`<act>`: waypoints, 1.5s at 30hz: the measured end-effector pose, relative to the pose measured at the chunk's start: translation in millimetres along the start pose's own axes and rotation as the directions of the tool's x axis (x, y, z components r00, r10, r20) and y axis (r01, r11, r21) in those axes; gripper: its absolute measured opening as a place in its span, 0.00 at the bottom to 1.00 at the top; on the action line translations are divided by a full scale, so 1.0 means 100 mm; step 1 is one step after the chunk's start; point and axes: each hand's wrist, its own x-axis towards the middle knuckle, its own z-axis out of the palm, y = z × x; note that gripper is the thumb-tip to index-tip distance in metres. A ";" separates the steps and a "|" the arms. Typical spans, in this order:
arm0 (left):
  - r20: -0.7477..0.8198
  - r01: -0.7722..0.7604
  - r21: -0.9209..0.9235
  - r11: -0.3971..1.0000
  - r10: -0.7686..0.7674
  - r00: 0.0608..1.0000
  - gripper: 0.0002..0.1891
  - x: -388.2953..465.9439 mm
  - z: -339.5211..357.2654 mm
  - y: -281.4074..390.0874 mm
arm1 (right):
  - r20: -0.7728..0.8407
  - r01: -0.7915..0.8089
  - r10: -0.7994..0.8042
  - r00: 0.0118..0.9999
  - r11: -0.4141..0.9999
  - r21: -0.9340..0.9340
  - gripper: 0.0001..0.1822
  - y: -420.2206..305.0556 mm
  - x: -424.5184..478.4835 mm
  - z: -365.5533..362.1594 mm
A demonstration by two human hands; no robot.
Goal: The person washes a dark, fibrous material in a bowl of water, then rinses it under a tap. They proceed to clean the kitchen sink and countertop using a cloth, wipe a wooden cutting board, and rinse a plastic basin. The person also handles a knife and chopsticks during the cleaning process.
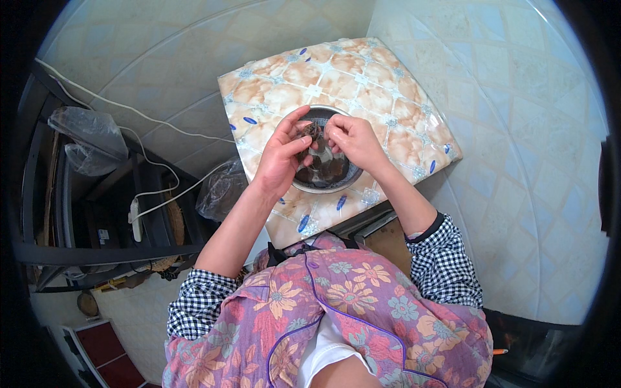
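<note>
A round metal basin (324, 189) stands on the table and holds water with dark brown pieces (335, 169) in it. Over its left side, my left hand (281, 153) grips a small dark, ragged clump (312, 131) between thumb and fingers. The clump looks like a mushroom or similar food, but its exact kind is unclear. My right hand (353, 140) is above the basin's right side, its fingers curled and pinched close to the clump. Whether a small bit is between those fingertips is hidden.
A patterned, glossy cover lies on the table (349, 68), which stands in a tiled wall (495, 145) corner. To the left are a dark shelf rack (111, 254), clear plastic bags (89, 138) and a white power strip (136, 220) with cables. One cable runs to the table's left edge.
</note>
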 end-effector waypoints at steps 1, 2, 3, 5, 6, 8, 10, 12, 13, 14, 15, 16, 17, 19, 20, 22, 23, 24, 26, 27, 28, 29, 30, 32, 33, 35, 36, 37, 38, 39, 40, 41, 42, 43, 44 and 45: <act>-0.006 -0.012 0.022 1.000 0.012 1.000 0.25 0.00 0.00 -0.01 | 0.037 -0.016 0.018 0.999 0.999 -0.049 0.05 0.02 -0.01 -0.01; -0.012 -0.024 0.045 0.999 0.025 1.000 0.24 0.00 -0.01 -0.02 | 0.072 -0.030 0.037 0.997 0.995 -0.098 0.05 0.04 -0.02 -0.01; -0.018 -0.037 0.068 0.997 0.038 0.999 0.24 0.01 -0.01 -0.03 | 0.065 -0.002 0.012 0.998 0.990 -0.141 0.06 0.03 -0.03 0.00; -0.040 -0.043 0.085 0.995 0.046 0.998 0.21 0.01 -0.02 -0.04 | 0.053 0.051 -0.040 0.998 0.972 -0.227 0.07 0.03 -0.04 0.02; -0.049 -0.044 0.091 0.995 0.049 0.998 0.20 0.02 -0.02 -0.05 | 0.039 0.059 -0.052 0.998 0.979 -0.195 0.07 0.02 -0.05 0.02; -0.046 -0.052 0.132 0.990 0.058 0.997 0.19 0.02 -0.02 -0.05 | 0.010 0.075 -0.074 0.997 0.989 -0.130 0.07 -0.01 -0.06 0.02; -0.048 -0.068 0.165 0.984 0.077 0.996 0.18 0.02 -0.02 -0.06 | -0.012 0.020 -0.020 1.000 0.999 -0.034 0.05 -0.01 -0.06 -0.01; -0.055 -0.090 0.191 0.977 0.102 0.993 0.18 0.02 -0.01 -0.07 | -0.047 0.022 -0.022 0.999 1.000 -0.015 0.04 -0.02 -0.06 -0.02; -0.062 -0.096 0.218 0.971 0.112 0.992 0.18 0.02 -0.01 -0.08 | -0.072 0.050 -0.053 0.996 0.998 -0.045 0.04 -0.04 -0.07 0.00; -0.069 -0.101 0.244 0.964 0.121 0.990 0.18 0.02 -0.02 -0.09 | -0.096 0.077 -0.085 0.992 0.994 -0.076 0.05 -0.07 -0.08 0.02; -0.078 -0.107 0.271 0.957 0.133 0.988 0.18 0.02 -0.02 -0.09 | -0.130 0.173 -0.195 0.972 0.971 -0.166 0.06 -0.12 -0.09 0.03; -0.087 -0.117 0.306 0.945 0.150 0.985 0.18 0.02 -0.02 -0.09 | -0.153 0.261 -0.306 0.940 0.930 -0.258 0.06 -0.20 -0.11 0.04; -0.096 -0.126 0.340 0.932 0.167 0.981 0.17 0.02 0.00 -0.09 | -0.166 0.340 -0.415 0.895 0.873 -0.349 0.08 -0.25 -0.12 0.05; -0.098 -0.148 0.416 0.897 0.206 0.974 0.17 0.02 0.01 -0.10 | -0.113 0.383 -0.447 0.887 0.851 -0.359 0.08 -0.26 -0.14 0.08; -0.094 -0.164 0.457 0.874 0.230 0.969 0.17 0.02 0.00 -0.11 | -0.086 0.405 -0.463 0.882 0.839 -0.363 0.08 -0.27 -0.14 0.09; -0.079 -0.201 0.513 0.834 0.279 0.957 0.18 0.04 -0.01 -0.14 | -0.078 0.391 -0.440 0.895 0.855 -0.340 0.08 -0.28 -0.13 0.11; -0.069 -0.224 0.530 0.818 0.304 0.950 0.18 0.05 -0.02 -0.17 | -0.073 0.384 -0.428 0.901 0.863 -0.329 0.07 -0.28 -0.13 0.11; -0.061 -0.246 0.546 0.801 0.331 0.942 0.18 0.06 -0.03 -0.19 | -0.076 0.385 -0.437 0.896 0.852 -0.355 0.07 -0.28 -0.13 0.11; -0.059 -0.261 0.593 0.762 0.364 0.930 0.18 0.08 -0.06 -0.21 | -0.080 0.386 -0.453 0.888 0.828 -0.407 0.06 -0.26 -0.12 0.11; -0.056 -0.268 0.615 0.742 0.380 0.923 0.18 0.08 -0.07 -0.21 | -0.076 0.402 -0.475 0.877 0.811 -0.425 0.05 -0.26 -0.12 0.12; -0.063 -0.270 0.617 0.739 0.389 0.919 0.18 0.08 -0.06 -0.21 | -0.072 0.418 -0.497 0.865 0.793 -0.443 0.05 -0.25 -0.12 0.12; -0.070 -0.273 0.620 0.736 0.398 0.915 0.18 0.08 -0.05 -0.19 | -0.067 0.434 -0.518 0.853 0.775 -0.460 0.05 -0.25 -0.12 0.12; -0.077 -0.275 0.621 0.734 0.406 0.910 0.18 0.07 -0.04 -0.18 | -0.077 0.423 -0.509 0.857 0.781 -0.459 0.04 -0.25 -0.12 0.13; -0.095 -0.262 0.609 0.749 0.397 0.913 0.17 0.07 -0.03 -0.18 | -0.095 0.400 -0.491 0.866 0.794 -0.457 0.04 -0.26 -0.12 0.13; -0.104 -0.257 0.603 0.755 0.393 0.914 0.17 0.07 -0.02 -0.17 | -0.099 0.397 -0.492 0.865 0.793 -0.462 0.04 -0.25 -0.11 0.14; -0.119 -0.226 0.608 0.761 0.369 0.922 0.17 0.06 -0.02 -0.17 | -0.107 0.392 -0.493 0.864 0.789 -0.473 0.04 -0.24 -0.11 0.15; -0.126 -0.210 0.610 0.764 0.355 0.927 0.17 0.06 -0.02 -0.17 | -0.104 0.382 -0.480 0.871 0.796 -0.470 0.04 -0.24 -0.10 0.15; -0.093 -0.234 0.652 0.721 0.382 0.919 0.17 0.06 -0.03 -0.17 | -0.102 0.373 -0.468 0.878 0.802 -0.467 0.04 -0.23 -0.10 0.15; -0.058 -0.258 0.692 0.675 0.408 0.911 0.17 0.07 -0.05 -0.17 | -0.099 0.363 -0.455 0.885 0.808 -0.463 0.04 -0.23 -0.10 0.15; -0.022 -0.282 0.728 0.625 0.431 0.902 0.17 0.07 -0.06 -0.17 | -0.092 0.358 -0.440 0.893 0.820 -0.447 0.04 -0.23 -0.10 0.15; -0.016 -0.285 0.728 0.623 0.431 0.902 0.17 0.07 -0.06 -0.17 | -0.085 0.352 -0.426 0.901 0.831 -0.431 0.04 -0.24 -0.10 0.15; -0.010 -0.288 0.729 0.621 0.431 0.902 0.17 0.07 -0.07 -0.17 | -0.077 0.347 -0.412 0.908 0.842 -0.414 0.04 -0.25 -0.10 0.15; -0.004 -0.292 0.730 0.618 0.431 0.902 0.17 0.07 -0.07 -0.17 | -0.100 0.333 -0.406 0.908 0.848 -0.413 0.04 -0.24 -0.09 0.14; -0.028 -0.279 0.682 0.676 0.405 0.914 0.17 0.06 -0.06 -0.15 | -0.123 0.320 -0.400 0.908 0.853 -0.412 0.05 -0.24 -0.08 0.12; -0.050 -0.264 0.629 0.731 0.377 0.925 0.17 0.04 -0.03 -0.13 | -0.145 0.307 -0.393 0.908 0.859 -0.410 0.05 -0.23 -0.06 0.10; -0.069 -0.248 0.572 0.782 0.347 0.935 0.16 0.03 -0.01 -0.10 | -0.152 0.274 -0.361 0.920 0.871 -0.409 0.05 -0.22 -0.06 0.08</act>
